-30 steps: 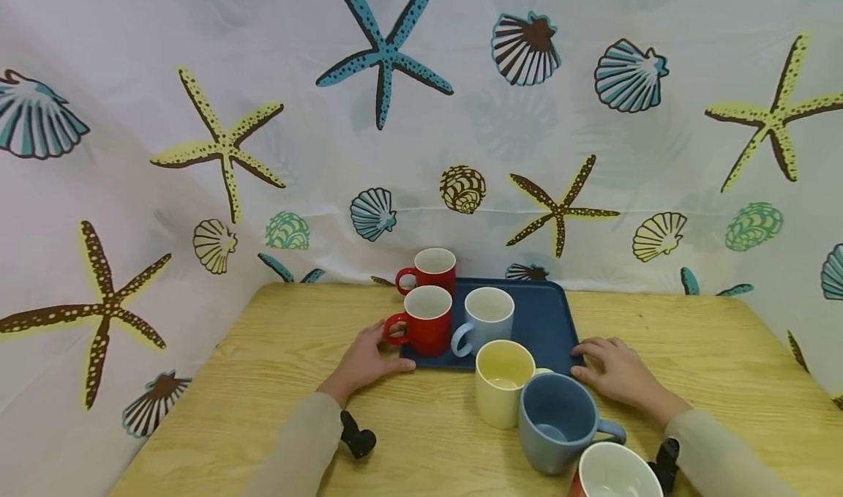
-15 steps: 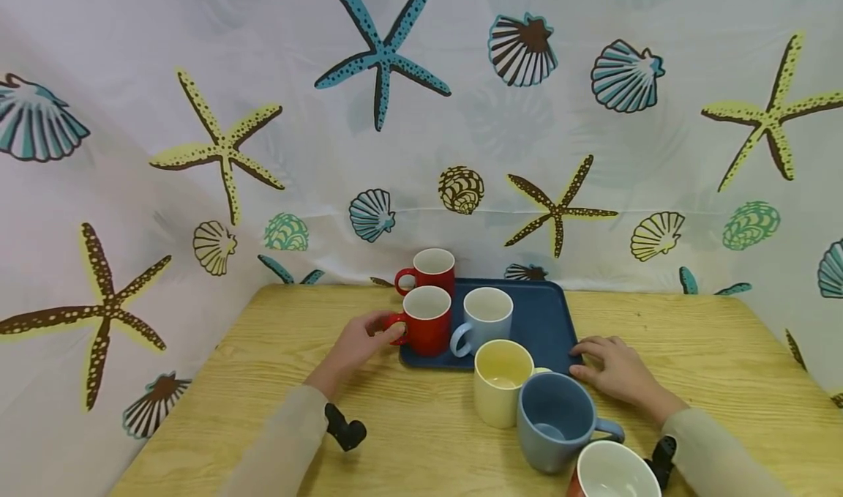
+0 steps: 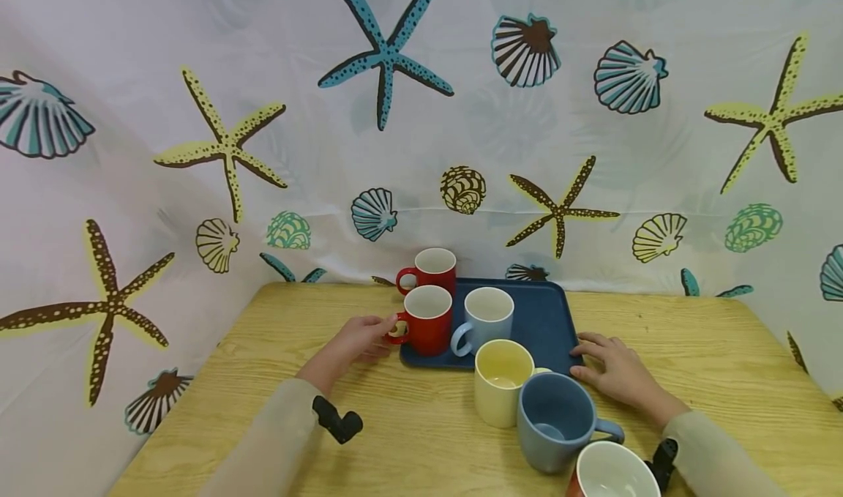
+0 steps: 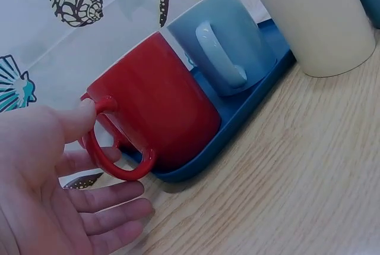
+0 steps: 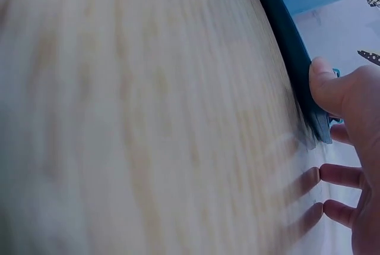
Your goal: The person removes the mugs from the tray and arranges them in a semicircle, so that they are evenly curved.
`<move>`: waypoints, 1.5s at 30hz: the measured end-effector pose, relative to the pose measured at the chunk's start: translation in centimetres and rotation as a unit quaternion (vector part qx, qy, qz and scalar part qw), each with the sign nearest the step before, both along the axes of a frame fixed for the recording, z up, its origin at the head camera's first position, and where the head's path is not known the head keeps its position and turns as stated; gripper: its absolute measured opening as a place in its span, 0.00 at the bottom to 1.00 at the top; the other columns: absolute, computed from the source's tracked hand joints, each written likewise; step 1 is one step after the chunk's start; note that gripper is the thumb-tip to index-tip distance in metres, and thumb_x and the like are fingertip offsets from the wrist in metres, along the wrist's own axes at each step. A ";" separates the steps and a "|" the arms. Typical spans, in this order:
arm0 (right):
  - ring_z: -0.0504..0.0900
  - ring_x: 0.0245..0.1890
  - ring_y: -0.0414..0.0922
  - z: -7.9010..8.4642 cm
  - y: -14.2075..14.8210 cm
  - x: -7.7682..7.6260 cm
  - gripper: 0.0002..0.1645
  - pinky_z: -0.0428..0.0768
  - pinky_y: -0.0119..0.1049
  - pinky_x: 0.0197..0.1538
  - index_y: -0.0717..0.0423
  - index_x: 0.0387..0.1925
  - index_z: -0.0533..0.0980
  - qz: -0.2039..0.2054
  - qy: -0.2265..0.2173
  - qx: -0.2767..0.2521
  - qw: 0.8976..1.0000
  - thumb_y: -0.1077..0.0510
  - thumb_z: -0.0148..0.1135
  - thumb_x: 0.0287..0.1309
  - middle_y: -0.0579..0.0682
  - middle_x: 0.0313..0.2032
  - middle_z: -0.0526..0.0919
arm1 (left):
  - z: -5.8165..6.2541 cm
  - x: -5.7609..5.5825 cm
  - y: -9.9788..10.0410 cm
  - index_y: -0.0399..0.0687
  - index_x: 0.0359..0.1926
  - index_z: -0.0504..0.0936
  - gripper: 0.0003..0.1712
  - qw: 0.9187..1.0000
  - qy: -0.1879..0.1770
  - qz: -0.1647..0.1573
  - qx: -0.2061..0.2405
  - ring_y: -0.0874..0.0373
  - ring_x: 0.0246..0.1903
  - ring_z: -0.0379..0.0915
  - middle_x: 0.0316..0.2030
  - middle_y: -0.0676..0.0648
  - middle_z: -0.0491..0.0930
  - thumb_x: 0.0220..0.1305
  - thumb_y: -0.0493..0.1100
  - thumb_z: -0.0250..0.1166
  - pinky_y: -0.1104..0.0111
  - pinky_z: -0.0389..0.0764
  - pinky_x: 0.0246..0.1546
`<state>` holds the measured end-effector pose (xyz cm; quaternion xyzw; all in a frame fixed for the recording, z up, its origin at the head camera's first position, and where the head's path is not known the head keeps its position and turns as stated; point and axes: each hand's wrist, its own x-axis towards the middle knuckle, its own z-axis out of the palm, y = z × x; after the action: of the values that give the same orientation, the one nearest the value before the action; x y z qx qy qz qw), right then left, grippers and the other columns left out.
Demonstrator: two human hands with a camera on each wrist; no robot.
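Observation:
My left hand (image 3: pixel 358 339) pinches the handle of the front red mug (image 4: pixel 151 103). In the left wrist view its thumb lies on top of the handle, the index finger reaches through the loop and the other fingers are spread below. The mug stands upright at the front left of the dark blue tray (image 3: pixel 543 332). A light blue mug (image 3: pixel 490 325) stands beside it, and another red mug (image 3: pixel 435 266) behind it. My right hand (image 3: pixel 619 369) holds the tray's front right corner between thumb and index finger, its other fingers off the tray.
In front of the tray a yellow mug (image 3: pixel 503 387), a grey-blue mug (image 3: pixel 556 427) and a red mug with a white inside (image 3: pixel 612 471), cut off by the frame, stand close together on the wooden table (image 3: pixel 408 438). A patterned curtain (image 3: pixel 421 153) hangs behind.
My left hand has left the tray's front left corner, moved slightly up and left, and taken the front red mug's handle. The mugs, tray and right hand stay put.

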<state>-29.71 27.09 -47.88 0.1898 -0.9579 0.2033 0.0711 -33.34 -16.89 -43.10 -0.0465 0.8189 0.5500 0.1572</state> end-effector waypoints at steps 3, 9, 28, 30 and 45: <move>0.67 0.56 0.61 0.0 0.0 0.0 0.22 0.64 0.63 0.53 0.49 0.48 0.78 0.002 0.000 0.005 1.000 0.43 0.62 0.56 0.57 0.61 0.69 | 0.1 0.1 0.1 0.36 0.58 0.70 0.39 1.000 -0.006 0.004 -0.008 0.46 0.44 0.78 0.43 0.39 0.80 0.61 0.64 0.56 0.55 0.75 0.48; 0.67 0.56 0.60 -0.1 0.1 -0.1 0.21 0.63 0.63 0.53 0.49 0.48 0.78 0.000 -0.003 0.010 1.000 0.44 0.62 0.56 0.57 0.61 0.68 | -0.3 0.0 0.3 0.39 0.55 0.73 0.37 1.000 -0.008 0.022 0.005 0.49 0.41 0.79 0.42 0.39 0.80 0.59 0.65 0.56 0.57 0.77 0.45; 0.68 0.55 0.58 -0.3 0.2 -0.2 0.21 0.65 0.62 0.52 0.49 0.47 0.79 0.008 0.008 0.009 1.000 0.43 0.61 0.56 0.55 0.60 0.70 | -1.4 -0.2 1.1 0.42 0.38 0.75 0.29 0.995 0.002 0.079 0.067 0.53 0.27 0.80 0.29 0.42 0.81 0.55 0.64 0.62 0.66 0.80 0.33; 0.68 0.55 0.59 -0.1 0.1 -0.2 0.21 0.64 0.63 0.52 0.48 0.47 0.78 0.006 0.005 0.009 1.000 0.43 0.61 0.56 0.55 0.60 0.70 | -1.4 -0.2 1.0 0.41 0.41 0.74 0.30 0.992 -0.009 0.087 0.087 0.53 0.27 0.80 0.30 0.41 0.81 0.54 0.63 0.63 0.65 0.80 0.34; 0.66 0.55 0.60 0.1 0.0 -0.1 0.20 0.63 0.63 0.52 0.49 0.46 0.78 0.011 0.002 0.000 1.000 0.43 0.61 0.56 0.56 0.60 0.69 | -0.7 0.7 0.5 0.41 0.63 0.61 0.44 0.983 -0.053 0.078 0.160 0.50 0.33 0.79 0.38 0.37 0.78 0.54 0.60 0.66 0.60 0.79 0.41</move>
<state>-29.78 27.11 -47.82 0.2009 -0.9557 0.2033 0.0702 -32.67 -16.37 -43.83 -0.1136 0.7044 0.6816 0.1623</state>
